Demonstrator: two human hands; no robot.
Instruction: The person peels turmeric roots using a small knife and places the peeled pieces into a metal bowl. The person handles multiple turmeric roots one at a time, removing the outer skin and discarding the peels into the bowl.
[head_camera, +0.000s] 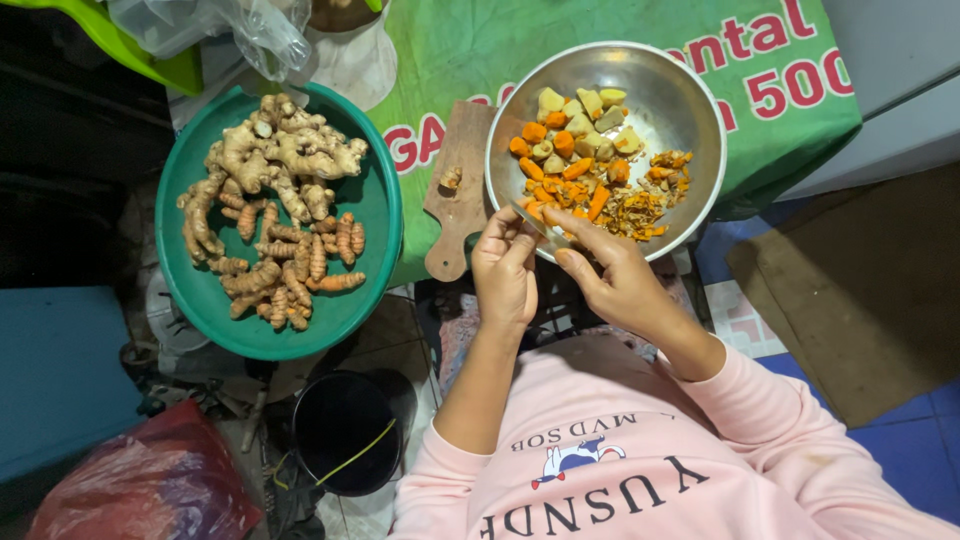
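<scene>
My left hand is curled over the near rim of a steel bowl, its fingertips pinched on a small piece of root that is mostly hidden. My right hand sits beside it, gripping a small knife whose blade points toward the left fingers. The bowl holds cut orange turmeric pieces, pale peeled ginger chunks and a heap of peelings. Both hands are close together, almost touching.
A round green tray at the left carries whole ginger and turmeric roots. A wooden cutting board lies between tray and bowl on a green printed cloth. Below are a black bucket and a red plastic bag.
</scene>
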